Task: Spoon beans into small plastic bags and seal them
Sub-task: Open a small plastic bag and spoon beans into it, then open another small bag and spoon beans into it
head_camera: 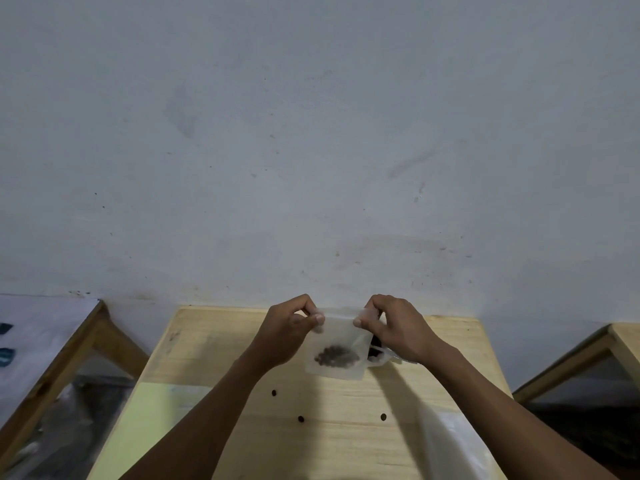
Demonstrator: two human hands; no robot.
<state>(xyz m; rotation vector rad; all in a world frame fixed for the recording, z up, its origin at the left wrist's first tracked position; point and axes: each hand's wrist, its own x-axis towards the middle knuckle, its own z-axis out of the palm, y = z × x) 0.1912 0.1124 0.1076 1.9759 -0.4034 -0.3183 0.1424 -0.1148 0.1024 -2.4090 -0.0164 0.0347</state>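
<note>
Beans (336,356) lay pooled at the bottom of a small clear bag (341,344), held up above a pale wooden table (221,344). Nearest the viewer, three stray beans (300,419) dotted the tabletop, with loose clear plastic (450,441) at the near right. Farther out, the left hand (287,332) pinched the bag's top left corner and the right hand (398,329) its top right, stretching the mouth taut, probably so the seal strip could be pressed shut while the beans stayed low. Something dark sat behind the bag, mostly hidden. Side tables flanked the scene. Beyond stood a scuffed grey wall (311,133). No label or writing could be read.
</note>
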